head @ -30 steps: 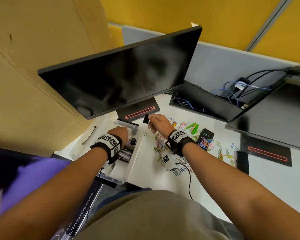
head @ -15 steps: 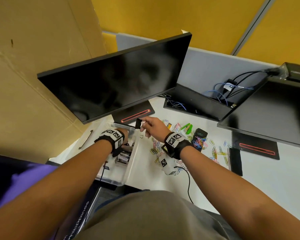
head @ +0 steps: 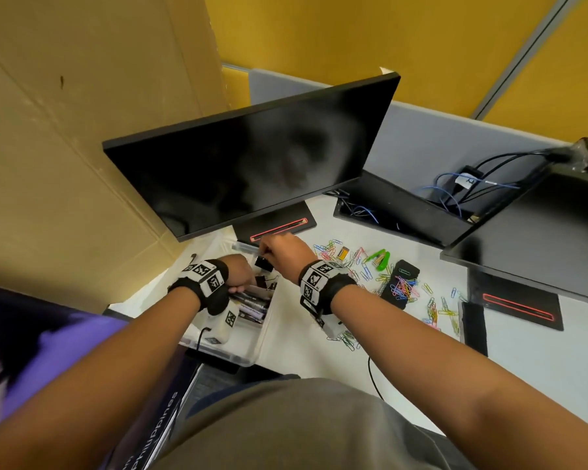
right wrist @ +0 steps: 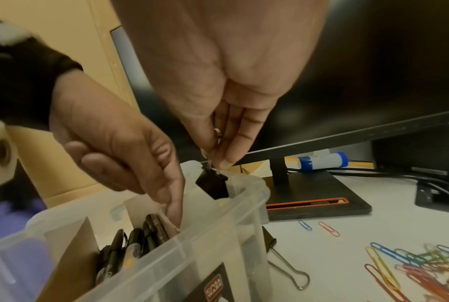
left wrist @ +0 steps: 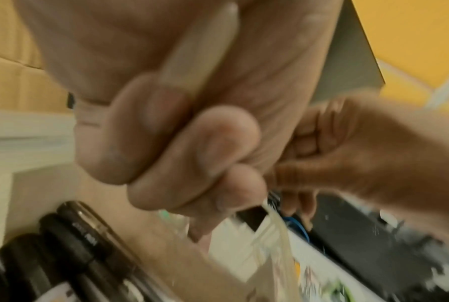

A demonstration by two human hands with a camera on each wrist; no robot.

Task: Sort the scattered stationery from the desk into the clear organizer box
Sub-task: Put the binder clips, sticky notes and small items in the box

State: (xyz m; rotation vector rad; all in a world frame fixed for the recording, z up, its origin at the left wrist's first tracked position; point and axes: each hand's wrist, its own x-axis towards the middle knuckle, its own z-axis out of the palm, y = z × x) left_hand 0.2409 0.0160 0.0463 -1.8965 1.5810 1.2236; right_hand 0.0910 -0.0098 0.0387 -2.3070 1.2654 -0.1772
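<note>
The clear organizer box [head: 250, 351] [right wrist: 218, 230] stands at the desk's left edge, with black markers [head: 252, 303] [right wrist: 140, 237] [left wrist: 71, 245] in its middle compartment. My right hand [head: 279, 249] [right wrist: 218, 161] pinches a black binder clip [head: 262, 263] [right wrist: 213, 186] by its wire handles, hanging just above the box's far compartment. My left hand [head: 241, 276] [left wrist: 192, 159] [right wrist: 120, 163] is over the box. Its fingers curl round a pale translucent strip [left wrist: 200, 51], and the index finger points down against a cardboard divider [right wrist: 140, 206]. Coloured paper clips [head: 401, 286] [right wrist: 425, 265] lie scattered on the desk to the right.
A second binder clip [right wrist: 272, 243] lies beside the box wall. A green stapler [head: 381, 259], a small yellow eraser [head: 343, 253] and a flat black item [head: 404, 269] sit among the clips. The monitor [head: 252, 164] overhangs the box, its base [head: 275, 225] just behind. A blue-capped tube [right wrist: 321, 161] lies behind that base.
My right hand has carried the binder clip left, from above the desk to over the box's far compartment, and lowered it. My left hand stayed at the box.
</note>
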